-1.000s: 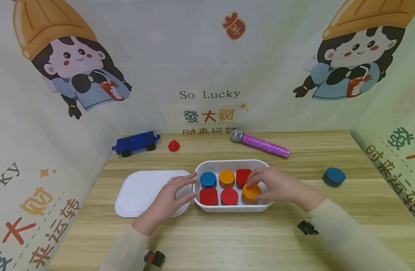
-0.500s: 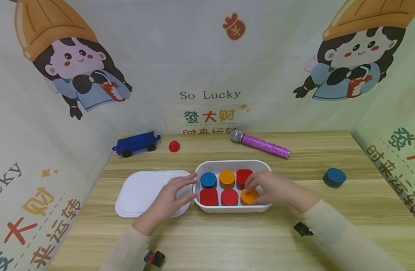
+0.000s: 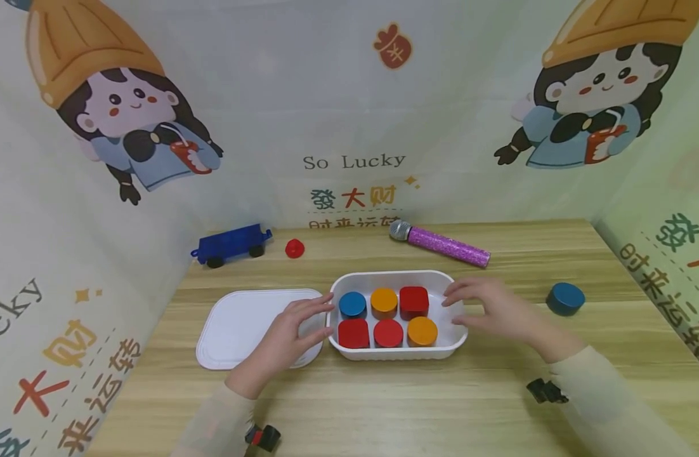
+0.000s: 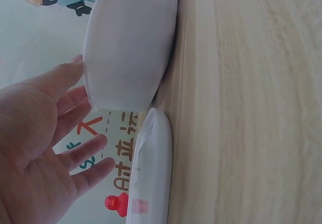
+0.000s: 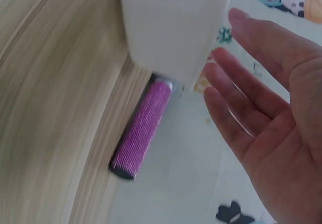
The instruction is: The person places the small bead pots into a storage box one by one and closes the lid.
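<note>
The white box [image 3: 396,354] sits on the table [image 3: 406,406] before you, with six blocks [image 3: 413,303] in two rows, an orange cylinder [image 3: 422,331] at front right. Your left hand [image 3: 287,336], fingers spread, is at the left rim; your right hand [image 3: 495,311], fingers apart, holding nothing, is at the right end. A white lid [image 3: 235,330] lies left, a blue cylinder [image 3: 565,299] right, a microphone [image 3: 443,245] behind.

The backdrop [image 3: 304,108] reads "So Lucky" [image 3: 354,162] (發大财 [image 3: 353,197] printed beneath).
</note>
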Demonstrator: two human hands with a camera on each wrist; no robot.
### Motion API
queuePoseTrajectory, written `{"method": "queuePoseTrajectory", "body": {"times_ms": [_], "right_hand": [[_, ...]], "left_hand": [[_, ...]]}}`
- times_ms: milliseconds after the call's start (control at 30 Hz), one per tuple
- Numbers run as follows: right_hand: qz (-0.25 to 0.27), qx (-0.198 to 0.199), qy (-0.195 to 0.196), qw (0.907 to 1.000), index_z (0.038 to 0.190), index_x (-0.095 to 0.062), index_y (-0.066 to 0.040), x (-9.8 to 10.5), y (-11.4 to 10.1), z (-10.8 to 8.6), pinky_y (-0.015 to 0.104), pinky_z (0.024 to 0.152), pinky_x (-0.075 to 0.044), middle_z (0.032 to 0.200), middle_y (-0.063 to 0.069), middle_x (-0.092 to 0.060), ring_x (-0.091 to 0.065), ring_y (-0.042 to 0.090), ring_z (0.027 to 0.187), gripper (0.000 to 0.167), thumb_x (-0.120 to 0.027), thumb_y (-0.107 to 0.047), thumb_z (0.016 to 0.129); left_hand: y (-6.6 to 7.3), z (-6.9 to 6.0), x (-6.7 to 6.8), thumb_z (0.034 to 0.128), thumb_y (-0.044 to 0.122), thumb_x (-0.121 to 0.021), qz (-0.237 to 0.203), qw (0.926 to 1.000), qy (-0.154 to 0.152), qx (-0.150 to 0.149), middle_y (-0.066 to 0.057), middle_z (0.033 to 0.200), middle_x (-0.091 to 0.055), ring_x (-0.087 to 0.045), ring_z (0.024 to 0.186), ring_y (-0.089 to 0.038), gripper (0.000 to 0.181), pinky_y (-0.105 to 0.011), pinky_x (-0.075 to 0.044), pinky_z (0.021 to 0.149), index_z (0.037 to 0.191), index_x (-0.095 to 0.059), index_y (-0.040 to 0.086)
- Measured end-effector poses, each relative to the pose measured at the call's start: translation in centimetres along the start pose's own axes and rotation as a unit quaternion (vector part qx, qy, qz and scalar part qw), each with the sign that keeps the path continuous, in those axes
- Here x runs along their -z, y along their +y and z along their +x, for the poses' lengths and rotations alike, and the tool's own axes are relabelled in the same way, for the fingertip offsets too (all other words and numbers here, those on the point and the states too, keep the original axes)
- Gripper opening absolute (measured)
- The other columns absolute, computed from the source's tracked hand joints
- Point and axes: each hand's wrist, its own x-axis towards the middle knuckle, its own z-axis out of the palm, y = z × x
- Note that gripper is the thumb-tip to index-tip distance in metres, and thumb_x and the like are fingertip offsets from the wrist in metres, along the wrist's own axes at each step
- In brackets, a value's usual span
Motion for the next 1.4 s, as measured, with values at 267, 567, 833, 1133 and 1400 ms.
{"method": "queuePoseTrajectory", "body": {"times_ms": [267, 567, 833, 1133, 1400], "right_hand": [[-0.054, -0.038, 0.071, 0.9953, 0.115, -0.077, -0.008, 2.9, 3.4, -3.7, 0.055, 0.092, -0.059, 0.122, 0.013, -0.074, -0.069, 0.038, 0.113, 0.028, -0.082, -0.01, 0.088], [-0.129, -0.07, 0.122, 0.9816, 0.114, -0.073, 0.003, 4.4, 9.2, -7.5, 0.063, 0.086, -0.056, 0.119, 0.028, -0.069, -0.067, 0.05, 0.105, 0.035, -0.085, -0.003, 0.082], [-0.154, -0.151, 0.101, 0.9714, 0.114, -0.07, 0.01, 5.5, 11.3, -9.6, 0.066, 0.085, -0.053, 0.12, 0.039, -0.063, -0.063, 0.057, 0.105, 0.038, -0.084, -0.011, 0.085], [-0.133, -0.178, 0.063, 0.9729, 0.112, -0.072, 0.009, 6.1, 11.3, -9.5, 0.056, 0.073, -0.058, 0.107, 0.033, -0.072, -0.069, 0.045, 0.09, 0.039, -0.085, -0.017, 0.085], [-0.152, -0.145, 0.051, 0.9763, 0.107, -0.075, 0.005, 5.5, 9.3, -7.8, 0.053, 0.072, -0.059, 0.101, 0.025, -0.075, -0.071, 0.039, 0.086, 0.038, -0.087, -0.02, 0.081]], "left_hand": [[0.0, 0.1, -0.1, 0.0941, 0.03, -0.077, 0.002, 1.0, 0.002, 0.0, 0.005, 0.159, -0.051, -0.047, 0.145, -0.029, 0.049, -0.059, -0.043, 0.116, 0.141, -0.065, 0.021], [0.1, 0.0, -0.1, 0.094, 0.03, -0.077, 0.003, 1.0, 0.006, 0.002, 0.005, 0.158, -0.052, -0.047, 0.145, -0.03, 0.048, -0.059, -0.043, 0.116, 0.14, -0.066, 0.02], [0.1, 0.1, -0.1, 0.0943, 0.03, -0.077, 0.002, 1.0, 0.003, 0.005, 0.006, 0.158, -0.051, -0.047, 0.145, -0.029, 0.048, -0.06, -0.042, 0.116, 0.14, -0.065, 0.021], [0.0, 0.1, -0.2, 0.0944, 0.03, -0.077, -0.001, 1.0, 0.005, 0.002, 0.006, 0.158, -0.051, -0.047, 0.145, -0.029, 0.049, -0.059, -0.043, 0.116, 0.14, -0.065, 0.02], [0.0, 0.0, -0.2, 0.0941, 0.029, -0.077, -0.003, 1.0, 0.006, 0.001, 0.005, 0.158, -0.052, -0.047, 0.145, -0.03, 0.049, -0.059, -0.043, 0.116, 0.14, -0.065, 0.019]]}}
